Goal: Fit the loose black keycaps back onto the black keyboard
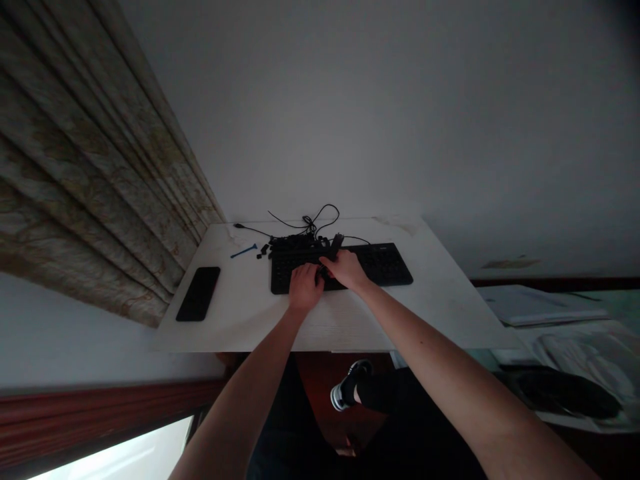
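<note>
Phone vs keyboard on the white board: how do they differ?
The keyboard is much larger and wider than the phone. The keyboard shows rows of keys; the phone is a plain dark slab. The left hand and right hand are on the keyboard, while the phone lies untouched farther left. Both are black and lie flat on the white board.

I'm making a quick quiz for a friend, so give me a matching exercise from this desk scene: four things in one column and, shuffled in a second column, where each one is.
Things:
1. Black smartphone
2. Thin blue tool
3. Loose black keycaps
4. Right hand

Places:
A. Heaped along the far edge of the black keyboard
B. On the keys, beside the left hand
C. Between the phone and the keyboard
D. Flat on the white board, near the curtain

Right pairs: 1-D, 2-C, 3-A, 4-B
</note>
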Motion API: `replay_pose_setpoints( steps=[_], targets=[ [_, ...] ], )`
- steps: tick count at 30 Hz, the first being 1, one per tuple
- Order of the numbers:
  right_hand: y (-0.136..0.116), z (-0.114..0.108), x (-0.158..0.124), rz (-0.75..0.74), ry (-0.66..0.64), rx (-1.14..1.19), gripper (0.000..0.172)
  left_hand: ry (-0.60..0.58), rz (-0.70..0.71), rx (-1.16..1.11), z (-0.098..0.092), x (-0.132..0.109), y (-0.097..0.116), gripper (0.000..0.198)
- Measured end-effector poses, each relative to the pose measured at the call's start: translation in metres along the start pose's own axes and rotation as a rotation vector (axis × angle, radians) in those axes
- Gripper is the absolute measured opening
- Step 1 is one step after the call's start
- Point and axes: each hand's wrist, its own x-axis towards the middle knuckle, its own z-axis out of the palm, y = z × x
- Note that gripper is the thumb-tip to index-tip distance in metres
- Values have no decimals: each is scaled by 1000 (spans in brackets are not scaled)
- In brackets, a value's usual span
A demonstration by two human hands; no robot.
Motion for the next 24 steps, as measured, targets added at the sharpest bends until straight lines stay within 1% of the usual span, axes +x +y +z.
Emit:
replay_pose_setpoints(
  steps=[6, 13, 18, 20, 22, 24],
  targets=[
    [-10, -3, -4, -33, -22, -130, 25, -7, -3, 17, 0, 1, -1, 12],
    [-10, 2, 0, -104, -74, -253, 25, -8, -11, 34, 3, 1, -3, 14],
    [-1, -3, 4, -149, -163, -172, 20, -27, 12, 60, 2, 1, -2, 12],
    [4, -5, 3, -207, -188, -125, 20, -40, 28, 65, 2, 1, -2, 15],
    [9, -5, 1, -285, -171, -95, 21, -48, 29, 69, 2, 2, -2, 18],
    [12, -5, -2, -331, -144, -79, 24, -62, 28, 72, 1, 2, -2, 21]
  ],
)
